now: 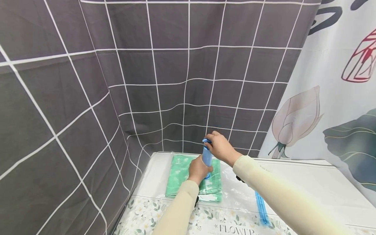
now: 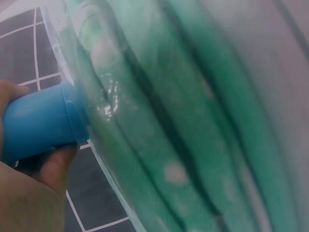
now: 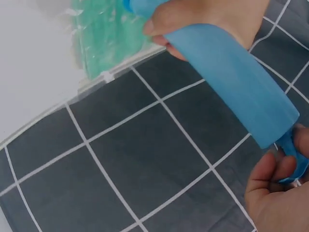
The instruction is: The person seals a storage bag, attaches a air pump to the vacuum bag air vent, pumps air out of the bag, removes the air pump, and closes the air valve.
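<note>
Held tilted, above a folded green cloth with pale patches in glossy clear wrapping [image 1: 179,169]: a long, curved, semi-translucent blue plastic case [image 1: 207,158]. Gripped round its body by the left hand [image 1: 199,169], with fingers and thumb curled about it. Pinched at its upper end by the right hand [image 1: 219,147], with thumb and fingertips on a bright blue plastic loop [image 3: 288,145]. Close beside the green wrapping at its lower end in the left wrist view; impossible to tell whether touching.

Readable on the white floral-printed table cover [image 1: 144,212], at the near edge: dark capital lettering [image 1: 236,229] spelling "FLOWER", with a small star just before it and finer print beneath, too small to make out. On the white fabric hanging [image 1: 329,58] at right, bold dark brush-like strokes and a red seal-like mark, not decipherable; below, a large pale pink lotus bud [image 1: 296,119].

Lying near the right forearm, partly hidden by it: a narrow bright-blue strip [image 1: 262,210]. Behind, dark grey cloth with a white grid [image 1: 170,65].
</note>
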Tool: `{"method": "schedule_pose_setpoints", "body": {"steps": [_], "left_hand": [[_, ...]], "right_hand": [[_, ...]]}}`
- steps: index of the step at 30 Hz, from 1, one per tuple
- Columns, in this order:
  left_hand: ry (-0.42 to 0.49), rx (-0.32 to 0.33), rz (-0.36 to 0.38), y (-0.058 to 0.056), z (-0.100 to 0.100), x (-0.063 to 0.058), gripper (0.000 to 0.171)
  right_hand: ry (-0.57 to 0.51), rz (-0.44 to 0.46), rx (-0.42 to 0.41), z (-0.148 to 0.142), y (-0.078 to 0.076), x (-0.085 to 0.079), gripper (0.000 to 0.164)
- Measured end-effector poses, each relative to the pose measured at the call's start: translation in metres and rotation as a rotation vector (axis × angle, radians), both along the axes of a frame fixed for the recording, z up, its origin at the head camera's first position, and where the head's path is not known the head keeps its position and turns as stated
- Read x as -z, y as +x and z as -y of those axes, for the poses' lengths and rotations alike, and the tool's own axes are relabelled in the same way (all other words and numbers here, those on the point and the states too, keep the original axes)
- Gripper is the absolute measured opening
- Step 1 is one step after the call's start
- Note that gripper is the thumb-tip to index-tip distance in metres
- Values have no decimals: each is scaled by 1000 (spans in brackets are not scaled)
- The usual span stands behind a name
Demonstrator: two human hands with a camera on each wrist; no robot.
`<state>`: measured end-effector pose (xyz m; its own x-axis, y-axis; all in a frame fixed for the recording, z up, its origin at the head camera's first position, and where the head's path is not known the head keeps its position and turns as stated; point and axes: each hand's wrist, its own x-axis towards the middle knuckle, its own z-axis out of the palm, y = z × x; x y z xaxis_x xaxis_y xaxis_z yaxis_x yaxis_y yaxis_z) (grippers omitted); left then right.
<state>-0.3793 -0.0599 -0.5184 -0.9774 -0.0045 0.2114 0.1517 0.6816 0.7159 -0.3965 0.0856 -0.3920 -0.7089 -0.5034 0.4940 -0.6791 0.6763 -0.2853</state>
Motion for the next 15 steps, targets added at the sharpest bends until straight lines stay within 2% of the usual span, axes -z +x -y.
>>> {"method": "schedule_pose_setpoints", "body": {"steps": [1,5,15], "left_hand": [[0,2,0,0,0,0,62],[9,0,4,-1,1,-2,61],[24,-2,-10,2,1,-3,58]], "right_hand": [[9,15,27,5,15,-11,21],[2,36,62,8,22,-16,22],[9,80,66,7,17,-29,24]]}}
